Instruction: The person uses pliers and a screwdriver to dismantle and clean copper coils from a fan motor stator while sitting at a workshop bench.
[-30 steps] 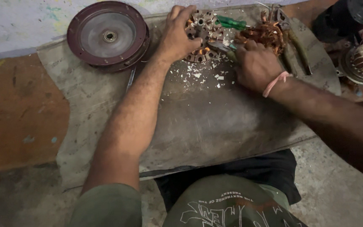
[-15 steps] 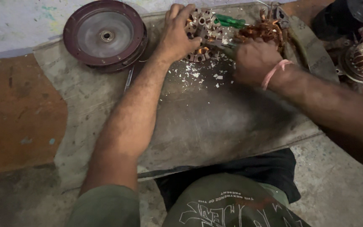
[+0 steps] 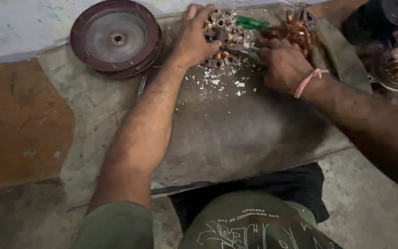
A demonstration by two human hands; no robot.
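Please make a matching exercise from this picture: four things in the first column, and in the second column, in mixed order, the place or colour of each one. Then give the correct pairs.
Things:
1. round dark red cover
2. screwdriver handle
3. pulled-out copper wire
4. white chips

Descriptions:
A. scattered on the grey board, between the two hands
B. green, beyond the right hand
C. far left of the board, left of the left hand
D. orange-brown tangle above the right hand

Pairs: 1-C, 2-B, 3-D, 4-A
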